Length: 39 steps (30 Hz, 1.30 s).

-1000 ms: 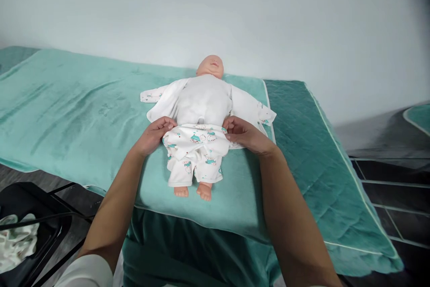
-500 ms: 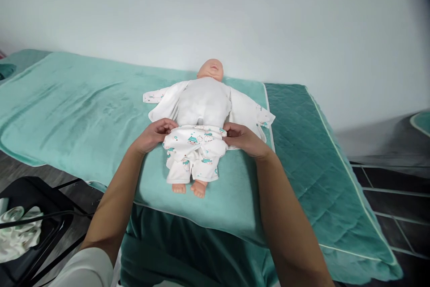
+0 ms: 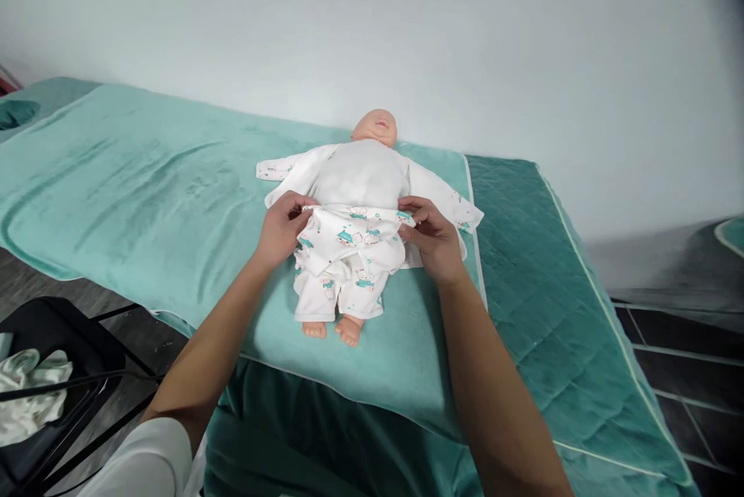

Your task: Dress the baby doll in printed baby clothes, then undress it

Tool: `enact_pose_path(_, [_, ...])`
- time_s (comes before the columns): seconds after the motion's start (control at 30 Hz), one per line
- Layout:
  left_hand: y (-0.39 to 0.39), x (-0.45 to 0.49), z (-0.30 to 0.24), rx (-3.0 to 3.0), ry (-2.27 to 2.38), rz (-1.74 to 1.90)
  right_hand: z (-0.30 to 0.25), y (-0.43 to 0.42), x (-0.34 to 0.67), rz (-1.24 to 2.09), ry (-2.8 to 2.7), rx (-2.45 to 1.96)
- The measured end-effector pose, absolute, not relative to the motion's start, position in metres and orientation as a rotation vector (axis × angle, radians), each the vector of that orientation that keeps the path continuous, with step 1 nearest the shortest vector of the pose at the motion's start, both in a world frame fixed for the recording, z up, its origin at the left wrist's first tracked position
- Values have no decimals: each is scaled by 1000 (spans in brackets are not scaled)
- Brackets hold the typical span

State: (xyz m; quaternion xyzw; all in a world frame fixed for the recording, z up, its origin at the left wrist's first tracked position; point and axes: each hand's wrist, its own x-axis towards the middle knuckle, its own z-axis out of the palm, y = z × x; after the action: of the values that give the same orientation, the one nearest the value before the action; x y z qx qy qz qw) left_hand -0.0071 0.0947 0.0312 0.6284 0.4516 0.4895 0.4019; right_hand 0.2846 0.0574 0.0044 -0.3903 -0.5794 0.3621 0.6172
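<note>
A baby doll (image 3: pixel 361 171) lies on its back on a light teal towel (image 3: pixel 145 195), head toward the wall. It wears white printed trousers (image 3: pixel 342 264) with bare feet showing at the near end. An open white jacket (image 3: pixel 442 198) is spread under it. My left hand (image 3: pixel 283 227) pinches the trousers' waistband at the doll's left-side hip as seen from here. On the other hip, my right hand (image 3: pixel 433 237) grips the same waistband. The waistband sits at the doll's belly.
The towel covers a bed with a darker teal quilted cover (image 3: pixel 523 249), set against a pale wall. A black chair (image 3: pixel 52 373) at the lower left holds a crumpled white cloth (image 3: pixel 26 396). Dark tiled floor lies to the right.
Both hands have drawn the trousers' waistband a little higher on the doll's belly. The view has shifted slightly, so the doll appears further right.
</note>
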Motion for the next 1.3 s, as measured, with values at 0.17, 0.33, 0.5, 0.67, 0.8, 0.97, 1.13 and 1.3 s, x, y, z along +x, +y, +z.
enact_pose_path(0.17, [123, 8, 38, 1880, 1201, 1437, 2, 58, 279, 837, -1181, -916])
enact_pose_path(0.33, [158, 15, 32, 1978, 1269, 1320, 0, 63, 272, 829, -1106, -1003])
enact_pose_path(0.5, [168, 17, 17, 1684, 1289, 1076, -1, 64, 262, 670, -1070, -1149])
enact_pose_path(0.67, [163, 18, 9, 1538, 1259, 1066, 9, 64, 253, 441, -1027, -1265])
enact_pose_path(0.8, [163, 18, 4, 1492, 1215, 1075, 18, 78, 253, 237, -1034, -1339])
enact_pose_path(0.97, [165, 17, 1, 1400, 1208, 1077, 11, 93, 256, 300, -1128, -1427])
enact_pose_path(1.13, [163, 14, 3, 1332, 1160, 1004, 2, 86, 257, 418, -1115, -1476])
enact_pose_path(1.3, [162, 14, 8, 1262, 1124, 1002, -5, 81, 263, 449, -1094, -1483])
